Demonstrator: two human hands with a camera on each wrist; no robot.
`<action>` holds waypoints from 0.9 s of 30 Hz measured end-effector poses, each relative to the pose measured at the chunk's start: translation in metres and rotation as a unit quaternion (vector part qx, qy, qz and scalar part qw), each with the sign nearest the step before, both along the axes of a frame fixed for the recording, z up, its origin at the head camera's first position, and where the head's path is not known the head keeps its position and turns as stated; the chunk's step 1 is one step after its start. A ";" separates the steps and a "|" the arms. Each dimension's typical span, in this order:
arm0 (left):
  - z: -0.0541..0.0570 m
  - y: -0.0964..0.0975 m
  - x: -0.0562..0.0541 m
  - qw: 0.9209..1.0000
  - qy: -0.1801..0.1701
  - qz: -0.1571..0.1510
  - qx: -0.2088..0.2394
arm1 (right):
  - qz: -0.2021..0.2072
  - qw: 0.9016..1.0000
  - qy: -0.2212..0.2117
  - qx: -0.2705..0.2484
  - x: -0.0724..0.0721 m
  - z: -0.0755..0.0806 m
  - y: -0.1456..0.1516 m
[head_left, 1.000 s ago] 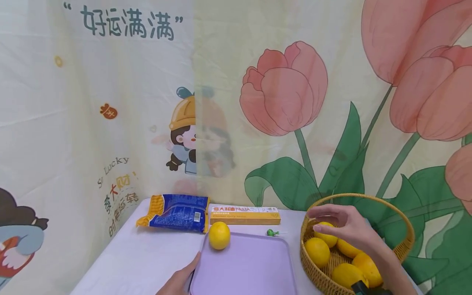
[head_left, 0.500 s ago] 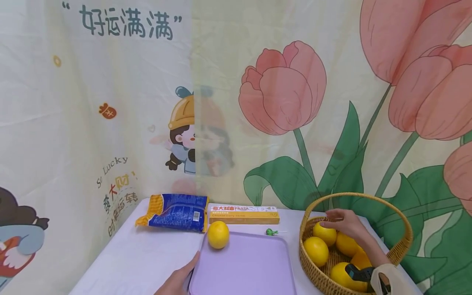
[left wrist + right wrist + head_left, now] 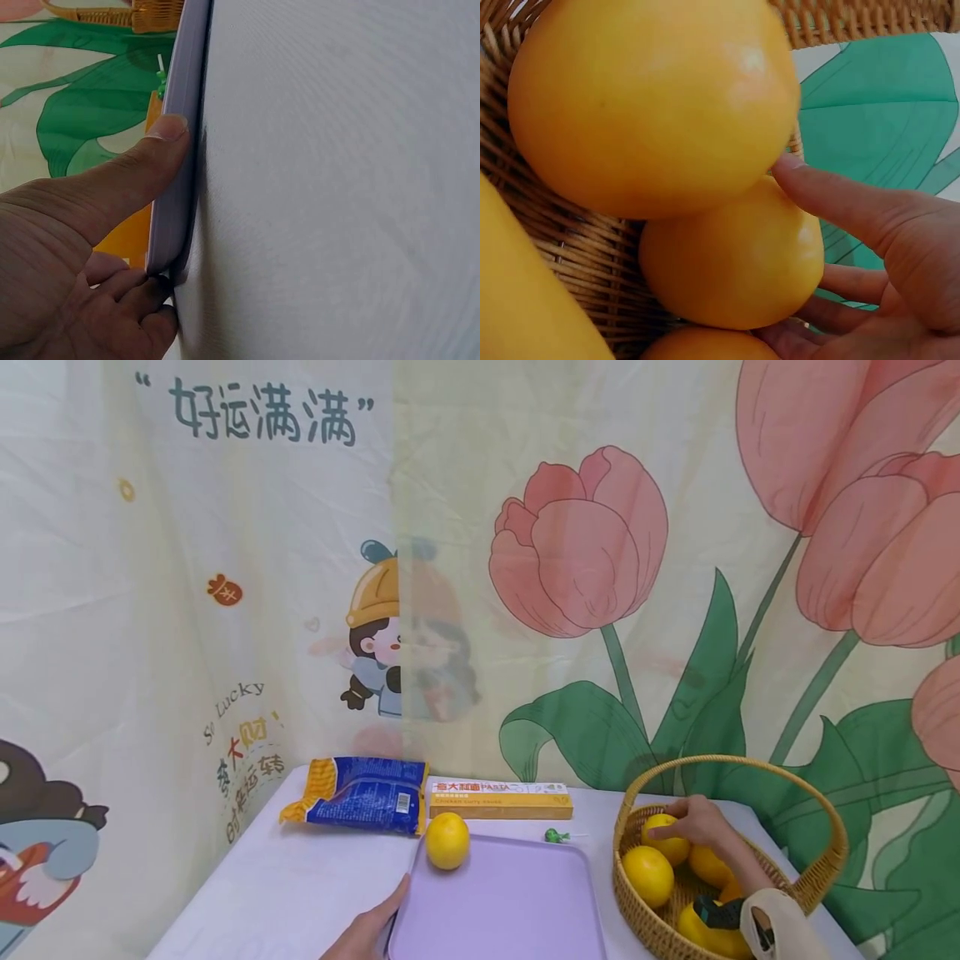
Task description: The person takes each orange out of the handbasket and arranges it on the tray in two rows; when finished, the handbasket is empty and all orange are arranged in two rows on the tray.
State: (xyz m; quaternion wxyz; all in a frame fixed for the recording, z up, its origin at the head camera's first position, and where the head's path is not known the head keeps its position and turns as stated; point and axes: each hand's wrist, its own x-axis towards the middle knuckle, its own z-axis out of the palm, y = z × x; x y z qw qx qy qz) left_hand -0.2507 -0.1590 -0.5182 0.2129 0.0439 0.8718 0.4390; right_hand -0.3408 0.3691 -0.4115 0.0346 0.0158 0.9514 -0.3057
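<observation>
My right hand [image 3: 701,827] reaches inside the wicker basket [image 3: 633,906]. Its thumb and fingers hold a round yellow fruit [image 3: 731,262], like an orange, near the basket's far side. In the right wrist view the thumb lies at the fruit's upper side and the fingers curl at its lower side. A bigger-looking yellow fruit [image 3: 652,105] is closer to that camera. My left hand [image 3: 367,928] grips the left edge of the lilac tray [image 3: 510,902]; in the left wrist view its thumb [image 3: 161,146] presses the rim and its fingers bend near a corner. One yellow fruit [image 3: 447,841] sits at the tray's far left corner.
Behind the tray lie a blue and yellow packet [image 3: 363,795], a pasta box [image 3: 501,800] and a green lollipop [image 3: 557,836]. The basket's tall handle [image 3: 831,852] arches over the right arm. More yellow fruits [image 3: 648,877] fill the basket. A printed curtain [image 3: 450,527] hangs behind.
My right hand has lowered from above the basket into it, and its fingers have closed round the fruit at the far side. My left hand stays at the tray's edge.
</observation>
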 end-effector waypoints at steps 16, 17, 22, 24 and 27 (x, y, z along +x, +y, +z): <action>0.007 0.004 0.005 1.000 -0.002 0.006 -0.005 | 0.004 0.998 0.055 0.017 0.003 -0.001 -0.004; 0.007 0.005 0.005 1.000 -0.001 0.006 -0.004 | 0.005 0.998 0.064 0.020 0.004 0.001 -0.002; 0.007 0.006 0.006 1.000 0.000 0.007 -0.007 | -0.007 0.995 0.095 0.025 0.016 0.015 0.006; 0.009 0.006 0.008 1.000 0.000 0.008 -0.011 | -0.014 0.995 0.100 0.021 0.024 0.025 0.008; 0.011 0.006 0.010 1.000 -0.001 0.007 -0.013 | -0.017 0.995 0.100 0.019 0.040 0.041 0.007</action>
